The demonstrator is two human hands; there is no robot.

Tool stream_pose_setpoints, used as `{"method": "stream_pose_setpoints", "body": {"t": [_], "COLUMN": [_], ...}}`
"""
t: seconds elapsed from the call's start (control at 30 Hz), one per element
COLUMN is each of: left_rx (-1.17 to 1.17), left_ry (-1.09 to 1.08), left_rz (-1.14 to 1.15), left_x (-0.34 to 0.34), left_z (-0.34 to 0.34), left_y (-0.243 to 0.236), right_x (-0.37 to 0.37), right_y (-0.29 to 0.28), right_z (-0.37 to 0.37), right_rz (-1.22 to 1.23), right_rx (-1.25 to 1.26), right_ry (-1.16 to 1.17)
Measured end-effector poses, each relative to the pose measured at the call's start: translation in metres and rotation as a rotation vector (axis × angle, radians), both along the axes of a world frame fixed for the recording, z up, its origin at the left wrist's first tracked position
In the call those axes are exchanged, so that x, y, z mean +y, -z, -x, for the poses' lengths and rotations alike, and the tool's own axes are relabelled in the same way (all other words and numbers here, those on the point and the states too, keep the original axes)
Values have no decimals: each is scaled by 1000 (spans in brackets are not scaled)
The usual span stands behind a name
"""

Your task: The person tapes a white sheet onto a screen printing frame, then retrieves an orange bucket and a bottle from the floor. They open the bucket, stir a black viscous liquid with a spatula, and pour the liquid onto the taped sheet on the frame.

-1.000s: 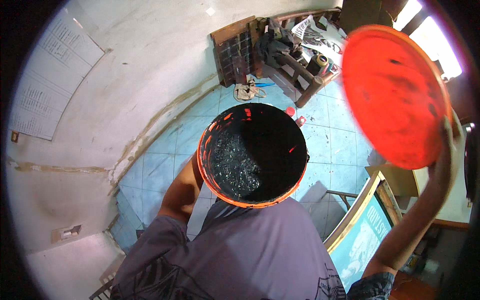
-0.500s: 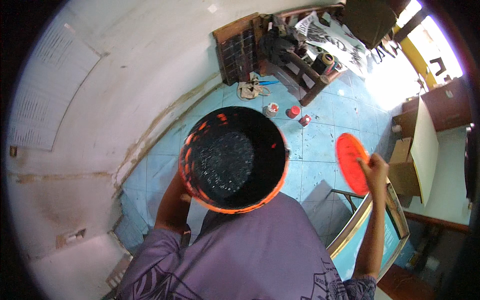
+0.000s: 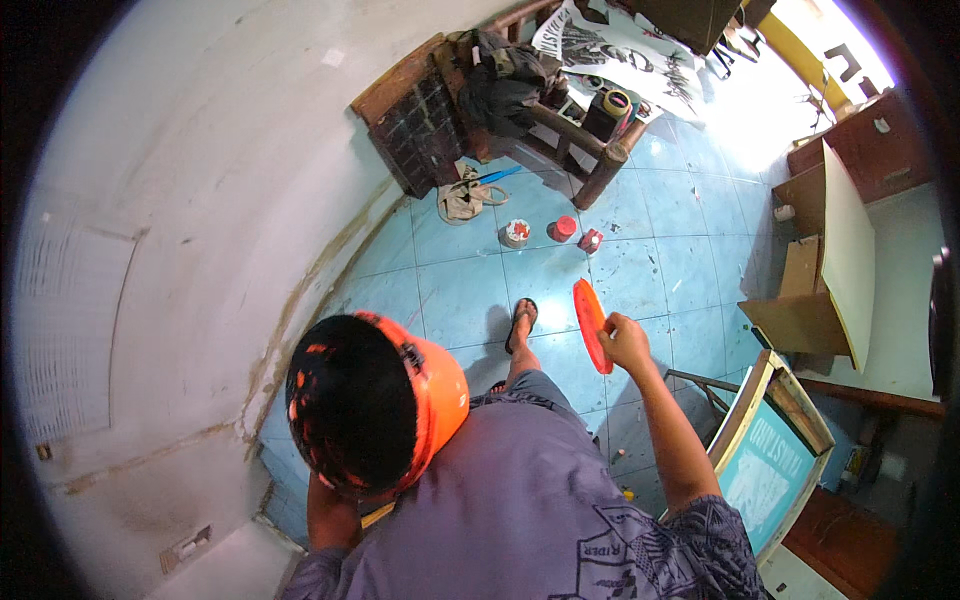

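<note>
An orange bucket (image 3: 437,395) with a black, orange-smeared inside is tilted against my left side, its mouth facing left. My left forearm (image 3: 332,515) comes up beneath it; my left hand holds the bucket, though the fingers are hidden behind it. In my right hand (image 3: 627,343) is a round orange lid (image 3: 588,322), gripped by its edge and seen nearly edge-on. The lid hangs over the floor, well apart from the bucket.
On the blue tiled floor (image 3: 460,290) stand a white tub (image 3: 515,234) and two red containers (image 3: 564,228). A cloth bag (image 3: 466,200) lies by a wooden bench (image 3: 600,178). A framed screen (image 3: 770,450) leans at right, near a cabinet (image 3: 830,270). The wall (image 3: 200,270) rises at left.
The bucket has swung left and lower, tipping its mouth toward the wall. My right hand has brought the lid leftward and turned it edge-on. My foot now shows on the floor.
</note>
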State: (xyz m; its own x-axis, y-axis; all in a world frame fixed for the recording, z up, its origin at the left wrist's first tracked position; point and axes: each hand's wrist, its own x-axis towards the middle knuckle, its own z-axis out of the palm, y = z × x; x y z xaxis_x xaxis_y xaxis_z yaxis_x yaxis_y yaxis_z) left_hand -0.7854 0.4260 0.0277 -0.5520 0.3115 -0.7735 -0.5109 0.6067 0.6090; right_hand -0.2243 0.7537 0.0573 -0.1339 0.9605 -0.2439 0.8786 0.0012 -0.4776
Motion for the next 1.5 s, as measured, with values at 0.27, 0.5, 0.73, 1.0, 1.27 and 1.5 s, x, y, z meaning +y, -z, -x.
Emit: {"method": "stream_pose_setpoints", "body": {"t": [0.27,0.5,0.73,1.0,1.27,1.5], "left_rx": [-15,4,-87,-156,-153,-182], "left_ry": [-144,-260,-300,-172,-22,94], "left_rz": [205,235,288,350,357,340], "left_x": [9,31,37,81,165,248], "left_z": [-25,-51,-46,60,134,163], "left_y": [-46,-81,-54,25,131,269], "right_x": [143,220,276,335,399,447], "right_y": [99,147,198,278,374,521], "right_z": [60,157,245,262,274,262], "right_rz": [44,-23,-70,-90,-77,-29], "right_rx": [-211,-392,-452,-561,-767,-721], "right_ry": [-305,-717,-875,-663,-553,-397]}}
